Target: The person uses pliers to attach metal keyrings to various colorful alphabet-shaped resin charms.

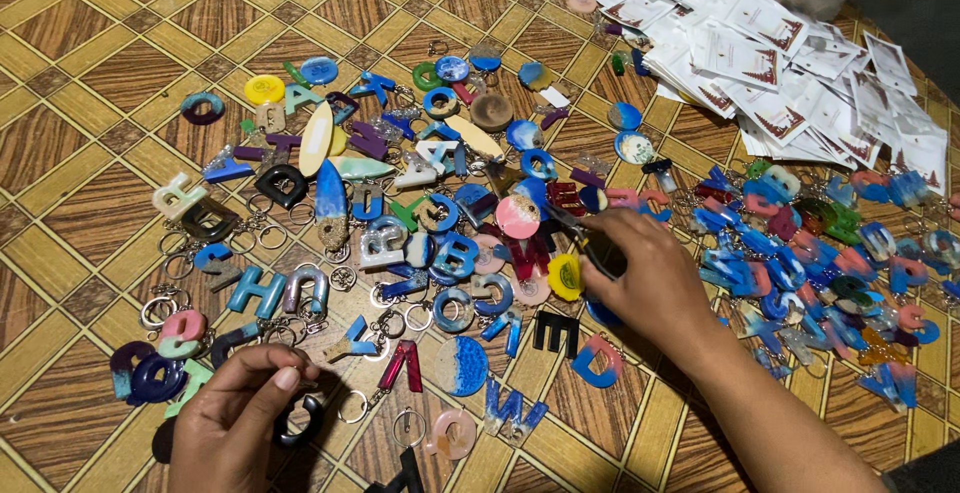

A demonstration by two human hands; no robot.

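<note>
- Left hand (235, 423) pinches a dark ring-shaped keychain (300, 421) between fingertips, steadying it.
- Right hand (645, 278), fingers narrowed, grips small pliers (578, 235) over scattered letter keychains (400, 233).

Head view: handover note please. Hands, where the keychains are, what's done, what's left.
Left hand: fingers pinch a dark ring-shaped charm at the near edge of the table.
Right hand: holds thin dark pliers, tip at the middle of the loose pile.
Loose resin letter keychains spread across the centre; a denser heap of blue and red ones lies right; white cards stacked far right.
Done: many letters already carry key rings.
Left: cannot tell how many lack rings.
</note>
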